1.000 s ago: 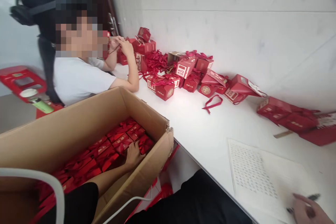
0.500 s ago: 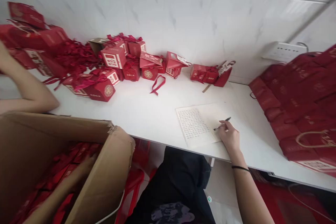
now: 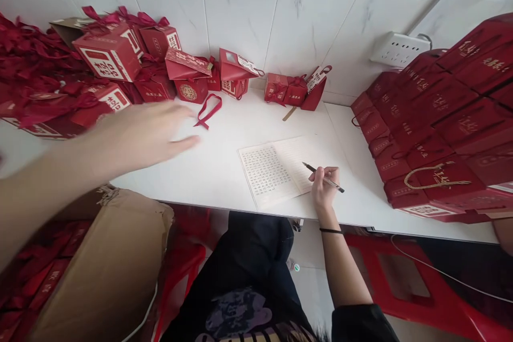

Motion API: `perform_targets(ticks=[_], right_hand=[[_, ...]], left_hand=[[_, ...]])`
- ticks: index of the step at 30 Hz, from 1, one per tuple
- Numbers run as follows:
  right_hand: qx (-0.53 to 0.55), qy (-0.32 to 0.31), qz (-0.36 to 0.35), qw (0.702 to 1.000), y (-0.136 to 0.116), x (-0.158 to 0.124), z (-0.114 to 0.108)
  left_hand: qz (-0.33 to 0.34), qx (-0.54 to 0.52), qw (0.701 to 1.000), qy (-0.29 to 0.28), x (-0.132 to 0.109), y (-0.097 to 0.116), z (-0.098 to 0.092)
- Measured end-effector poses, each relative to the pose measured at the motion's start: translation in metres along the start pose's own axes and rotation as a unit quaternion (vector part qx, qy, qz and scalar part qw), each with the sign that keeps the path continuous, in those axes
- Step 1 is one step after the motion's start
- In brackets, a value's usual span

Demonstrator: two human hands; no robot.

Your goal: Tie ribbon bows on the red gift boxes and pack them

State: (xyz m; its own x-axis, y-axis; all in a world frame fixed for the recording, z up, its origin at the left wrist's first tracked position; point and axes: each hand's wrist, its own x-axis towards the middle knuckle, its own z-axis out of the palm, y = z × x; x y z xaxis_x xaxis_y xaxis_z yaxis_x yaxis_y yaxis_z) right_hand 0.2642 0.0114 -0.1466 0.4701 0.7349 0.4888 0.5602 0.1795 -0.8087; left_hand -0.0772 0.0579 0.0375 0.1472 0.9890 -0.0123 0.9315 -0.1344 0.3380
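Observation:
My right hand (image 3: 324,188) rests on the white table (image 3: 224,171), closed round a black pen (image 3: 323,177) whose tip sits on an open notebook (image 3: 276,169) with printed characters on its left page. My left hand (image 3: 146,131) is raised over the table's left part, blurred by motion, fingers stretched out and empty, pointing right towards a loose red ribbon (image 3: 208,111). Red gift boxes (image 3: 110,56) lie just behind it.
Several red gift boxes and ribbons are heaped along the tiled wall at left and centre. A stack of red paper bags (image 3: 436,128) fills the table's right end below a wall socket (image 3: 396,49). An open cardboard box (image 3: 104,272) of red packs sits lower left. A red stool (image 3: 401,283) stands under the table.
My left hand came out of the cardboard box and swung up over the table. The view turned right, and the neighbouring person left the frame. My right hand kept the pen on the notebook.

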Motion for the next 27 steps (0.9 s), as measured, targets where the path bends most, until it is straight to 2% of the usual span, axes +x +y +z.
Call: perform_targets(ticks=[2, 3, 4, 6, 8, 11, 14, 18, 21, 24, 27], right_hand=[[0.006, -0.011, 0.002, 1.000, -0.002, 0.000, -0.002], [0.008, -0.020, 0.003, 1.000, -0.003, 0.001, -0.003], [0.010, -0.030, 0.006, 0.999, -0.004, 0.001, -0.003], [0.010, -0.050, 0.016, 0.999, -0.004, 0.003, -0.004], [0.002, -0.056, 0.030, 0.998, -0.003, 0.003, -0.003], [-0.016, -0.054, 0.052, 0.997, -0.003, 0.002, -0.001], [-0.016, -0.088, 0.056, 0.994, -0.005, 0.000, -0.001], [-0.023, -0.168, -0.006, 0.986, -0.008, -0.002, -0.004], [-0.031, -0.205, -0.029, 0.978, -0.011, -0.004, -0.006], [-0.016, -0.200, -0.014, 0.979, -0.019, -0.008, -0.007], [0.038, -0.176, 0.051, 0.982, -0.034, -0.018, -0.006]], left_hand=[[0.142, 0.004, 0.989, -0.050, 0.029, 0.028, 0.035], [0.197, 0.001, 0.978, -0.070, 0.044, 0.043, 0.057], [0.220, -0.005, 0.972, -0.079, 0.059, 0.059, 0.082], [0.236, -0.027, 0.969, -0.074, 0.081, 0.086, 0.129], [0.227, -0.039, 0.971, -0.055, 0.093, 0.105, 0.168], [0.192, -0.052, 0.980, -0.014, 0.096, 0.115, 0.204], [0.192, -0.070, 0.979, 0.009, 0.093, 0.111, 0.219], [0.289, -0.061, 0.955, 0.001, 0.092, 0.100, 0.224], [0.329, -0.051, 0.943, -0.007, 0.093, 0.096, 0.224], [0.335, -0.058, 0.940, -0.018, 0.093, 0.096, 0.223], [0.328, -0.067, 0.942, -0.029, 0.093, 0.097, 0.222]])
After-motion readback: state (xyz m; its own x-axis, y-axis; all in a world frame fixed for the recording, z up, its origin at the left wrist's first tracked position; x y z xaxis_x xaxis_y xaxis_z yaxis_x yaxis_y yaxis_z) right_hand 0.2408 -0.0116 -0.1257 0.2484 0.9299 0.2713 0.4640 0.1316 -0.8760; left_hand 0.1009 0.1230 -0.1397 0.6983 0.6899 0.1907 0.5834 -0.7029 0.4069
